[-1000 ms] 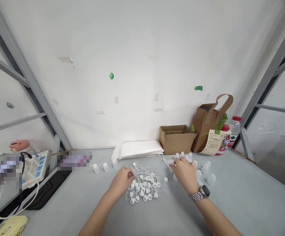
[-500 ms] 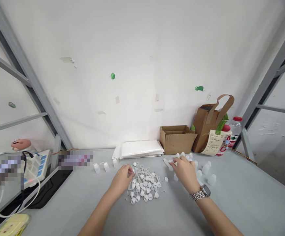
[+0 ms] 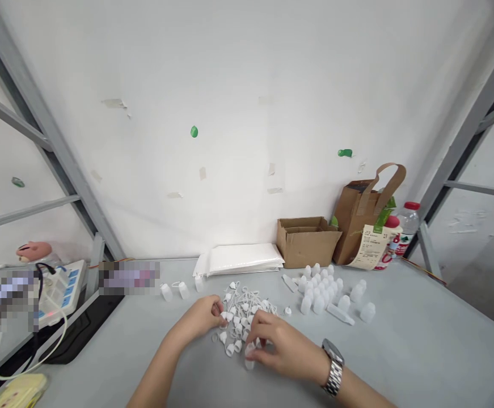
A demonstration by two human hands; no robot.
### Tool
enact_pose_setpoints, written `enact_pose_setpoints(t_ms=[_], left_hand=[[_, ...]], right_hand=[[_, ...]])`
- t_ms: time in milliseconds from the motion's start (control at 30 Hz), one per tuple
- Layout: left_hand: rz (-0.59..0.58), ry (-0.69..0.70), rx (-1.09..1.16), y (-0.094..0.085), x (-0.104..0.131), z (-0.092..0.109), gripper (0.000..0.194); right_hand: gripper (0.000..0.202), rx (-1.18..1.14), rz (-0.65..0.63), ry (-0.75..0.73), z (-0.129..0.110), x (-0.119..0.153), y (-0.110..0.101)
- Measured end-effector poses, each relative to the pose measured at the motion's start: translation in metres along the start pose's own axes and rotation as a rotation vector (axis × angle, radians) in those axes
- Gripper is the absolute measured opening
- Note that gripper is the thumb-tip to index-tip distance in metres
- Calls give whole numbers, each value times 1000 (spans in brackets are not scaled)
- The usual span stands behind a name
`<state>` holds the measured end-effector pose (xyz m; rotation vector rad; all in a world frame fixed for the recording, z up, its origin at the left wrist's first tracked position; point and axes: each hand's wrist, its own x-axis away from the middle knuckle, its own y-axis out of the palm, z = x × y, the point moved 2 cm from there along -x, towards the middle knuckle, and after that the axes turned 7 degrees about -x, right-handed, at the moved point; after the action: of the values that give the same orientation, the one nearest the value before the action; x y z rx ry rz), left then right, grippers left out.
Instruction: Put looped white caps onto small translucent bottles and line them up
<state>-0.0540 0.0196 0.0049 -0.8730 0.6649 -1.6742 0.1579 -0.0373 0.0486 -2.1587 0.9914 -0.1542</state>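
In my right hand a small translucent plastic bottle is pinched upright between thumb and fingers, low over the table at the near edge of the cap pile. My left hand has its fingers curled together at the left side of the pile, touching it; whether a cap is between the fingertips is hidden. The pile is made of many white pointed caps with ring straps, partly covered by my right hand. Several similar bottles stand grouped to the right.
Three capped bottles stand back left. White envelopes, an open cardboard box, a brown paper bag and a drink bottle line the wall. A power strip with cables lies at the left.
My right hand has come from the bottle group left and nearer, bringing one bottle to the pile. My left hand has shifted slightly left and nearer.
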Motion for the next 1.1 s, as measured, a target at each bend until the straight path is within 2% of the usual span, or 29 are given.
enact_pose_setpoints(t_ms=[300,433,700,867,1000,1100], left_hand=[[172,0,58,-6,-5,7,27],[227,-10,148,-10,-6,8,27],[288,8,256,-14,-3,16,20],[359,1,354,-14,-4,18,23],[331,2,496,-9,-6,21,26],[294,-2,565,-4,-5,26,26]], right_hand=[[27,97,-91,6,10,-1,18],[25,84,-88,4,11,-2,20],[10,10,107,194,11,-2,8],[17,-75,220,243,17,-4,7],[16,-228,250,271,25,-6,9],[16,-193,276,273,30,-8,9]])
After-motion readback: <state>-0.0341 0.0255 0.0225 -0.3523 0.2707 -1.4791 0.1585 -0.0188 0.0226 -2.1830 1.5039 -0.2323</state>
